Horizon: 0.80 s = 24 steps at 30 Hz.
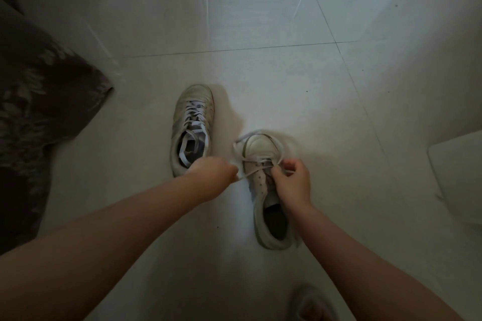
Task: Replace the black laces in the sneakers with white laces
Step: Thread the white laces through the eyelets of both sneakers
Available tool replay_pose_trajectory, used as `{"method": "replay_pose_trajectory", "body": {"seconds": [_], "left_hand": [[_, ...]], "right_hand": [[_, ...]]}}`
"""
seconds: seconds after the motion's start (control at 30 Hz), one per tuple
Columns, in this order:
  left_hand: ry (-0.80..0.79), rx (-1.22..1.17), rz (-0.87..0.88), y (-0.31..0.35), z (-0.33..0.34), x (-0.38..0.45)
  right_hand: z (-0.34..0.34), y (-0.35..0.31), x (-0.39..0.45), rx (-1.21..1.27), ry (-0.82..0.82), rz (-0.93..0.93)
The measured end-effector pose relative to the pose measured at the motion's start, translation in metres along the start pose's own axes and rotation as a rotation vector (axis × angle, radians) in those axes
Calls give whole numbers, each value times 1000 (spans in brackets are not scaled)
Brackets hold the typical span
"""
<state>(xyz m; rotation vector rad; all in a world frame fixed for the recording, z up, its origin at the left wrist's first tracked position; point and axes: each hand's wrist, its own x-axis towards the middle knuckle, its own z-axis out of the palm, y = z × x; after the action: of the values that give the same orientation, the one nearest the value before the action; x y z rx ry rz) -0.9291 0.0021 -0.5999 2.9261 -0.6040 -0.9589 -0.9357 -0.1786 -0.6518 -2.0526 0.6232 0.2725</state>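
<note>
Two white sneakers stand on the tiled floor, toes pointing away from me. The left sneaker [191, 125] is laced with a white lace whose ends lie inside its opening. The right sneaker [263, 190] has a white lace [251, 171] crossing its lowest eyelets and looping round the toe. My left hand [212, 172] pinches one end of that lace just left of the shoe. My right hand [293, 181] rests over the shoe's tongue area and pinches the other strand near the eyelets. No black lace is in view.
A dark patterned cushion or cloth [39, 101] lies on the floor at the left. A pale flat object [459, 177] sits at the right edge. A foot in a slipper [310, 302] shows at the bottom. Light grey tiles [260, 21] stretch beyond the shoes.
</note>
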Motion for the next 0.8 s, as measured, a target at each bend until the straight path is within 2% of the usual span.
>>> {"method": "replay_pose_trajectory", "body": {"seconds": [0.1, 0.2, 0.27, 0.3, 0.37, 0.43, 0.47, 0.57, 0.63, 0.8], "left_hand": [[-181, 233, 2, 9, 9, 4], [-406, 301, -25, 23, 29, 9], [-469, 384, 6, 27, 39, 9], [-419, 412, 40, 26, 39, 8], [-175, 329, 89, 20, 30, 10], [70, 2, 13, 20, 10, 16], [144, -195, -60, 20, 2, 21], [161, -598, -218, 29, -9, 38], [163, -594, -231, 37, -8, 41], [283, -561, -157, 44, -4, 41]], "right_hand": [[2, -2, 5, 11, 8, -1], [3, -2, 7, 48, 56, 28], [3, -1, 8, 61, 75, 41], [3, -1, 8, 59, 75, 39], [3, -1, 8, 57, 60, 34], [3, -1, 8, 42, 34, 38], [3, -1, 8, 37, 20, 38], [2, -1, 7, 24, 12, 21], [1, -2, 7, 11, 23, 2], [-1, 3, 12, -17, 19, -28]]}}
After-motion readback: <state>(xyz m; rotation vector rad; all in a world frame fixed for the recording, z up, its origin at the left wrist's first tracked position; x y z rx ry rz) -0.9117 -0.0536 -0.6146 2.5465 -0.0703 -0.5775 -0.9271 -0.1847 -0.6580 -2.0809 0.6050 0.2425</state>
